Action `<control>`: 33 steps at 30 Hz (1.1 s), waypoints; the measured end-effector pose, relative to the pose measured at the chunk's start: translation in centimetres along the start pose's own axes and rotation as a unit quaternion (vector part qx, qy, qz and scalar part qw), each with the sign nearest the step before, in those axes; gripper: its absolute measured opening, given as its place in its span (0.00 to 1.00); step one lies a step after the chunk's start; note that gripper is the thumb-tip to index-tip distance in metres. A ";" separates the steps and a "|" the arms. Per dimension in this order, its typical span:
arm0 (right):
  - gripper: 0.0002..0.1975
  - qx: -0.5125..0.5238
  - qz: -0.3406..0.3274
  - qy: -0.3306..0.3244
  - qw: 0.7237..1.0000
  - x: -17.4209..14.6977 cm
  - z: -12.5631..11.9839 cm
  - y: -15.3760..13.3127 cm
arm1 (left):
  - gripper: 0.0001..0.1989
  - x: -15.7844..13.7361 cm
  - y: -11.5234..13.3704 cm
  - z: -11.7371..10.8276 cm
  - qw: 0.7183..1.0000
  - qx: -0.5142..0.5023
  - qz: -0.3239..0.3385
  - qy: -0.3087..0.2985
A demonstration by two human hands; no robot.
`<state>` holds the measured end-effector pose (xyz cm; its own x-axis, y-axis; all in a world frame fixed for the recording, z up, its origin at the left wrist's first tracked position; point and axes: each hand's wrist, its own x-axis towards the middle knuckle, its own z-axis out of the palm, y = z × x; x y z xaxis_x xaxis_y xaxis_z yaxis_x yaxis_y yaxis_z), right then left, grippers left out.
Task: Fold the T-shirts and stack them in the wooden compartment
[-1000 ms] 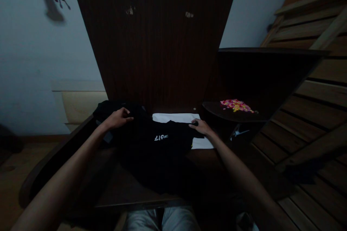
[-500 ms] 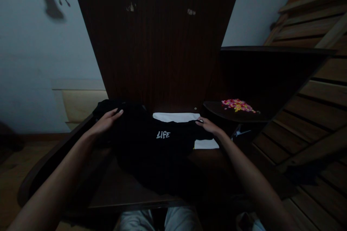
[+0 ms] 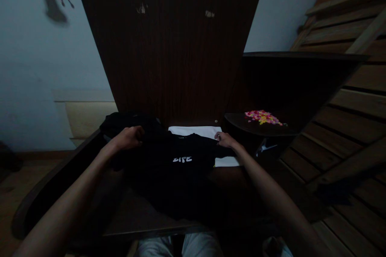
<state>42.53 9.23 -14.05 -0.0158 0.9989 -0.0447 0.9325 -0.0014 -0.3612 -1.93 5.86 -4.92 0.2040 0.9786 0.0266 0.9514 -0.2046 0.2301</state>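
The desk's (image 3: 126, 219) raised left edge slopes up toward my left hand (image 3: 129, 138), whose fingers curl over dark fabric; whether they grip, I can't tell. The black shirt (image 3: 181, 176) lies spread mid-desk, desktop showing between it and the front edge, an upright panel (image 3: 181, 56) close behind. My right hand (image 3: 226, 140) pinches its right shoulder above white material (image 3: 227, 162), near the shelf's (image 3: 237, 121) rounded edge.

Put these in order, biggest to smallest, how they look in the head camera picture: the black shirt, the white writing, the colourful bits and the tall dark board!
1. Tall dark board
2. Black shirt, its dark edges hard to see
3. Colourful bits, as one patch
4. White writing
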 end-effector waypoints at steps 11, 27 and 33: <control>0.07 -0.034 0.026 0.018 0.999 2.1 2.1 -4.6 | 0.11 2.9 4.3 3.0 0.999 0.036 0.012 0.036; 0.12 -0.013 -0.025 0.076 0.997 3.8 2.4 -3.0 | 0.16 5.6 4.3 1.0 0.999 0.045 -0.008 0.008; 0.08 -0.025 0.015 0.034 0.999 4.8 2.7 -4.1 | 0.22 7.0 5.1 1.9 0.999 -0.012 0.003 -0.033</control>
<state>37.63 13.87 -15.32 0.0363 0.9993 0.0093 0.9490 -0.0316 -0.3138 4.76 11.60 -5.41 0.2258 0.9735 -0.0363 0.9443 -0.2095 0.2537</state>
